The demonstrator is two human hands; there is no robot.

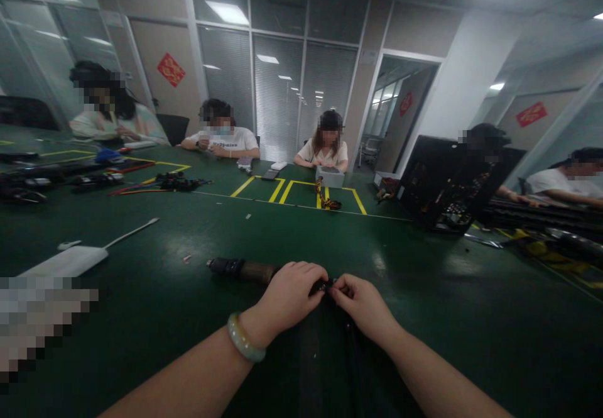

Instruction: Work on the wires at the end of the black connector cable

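My left hand [292, 295], with a pale green bracelet [245, 339] on the wrist, is closed over one end of a dark sleeved cable bundle [242, 269] that lies on the green table [424, 292]. My right hand [360, 302] faces it, fingers pinched on a small black part [328, 286] between both hands. What that part is stays too small and dark to tell. A dark strip [311, 355] runs from the hands toward me.
A white flat device [66, 261] with a white cable lies at the left. Several people sit round the far side. A black open computer case [445, 182] stands at the right, a small grey box [330, 176] and loose cables farther back.
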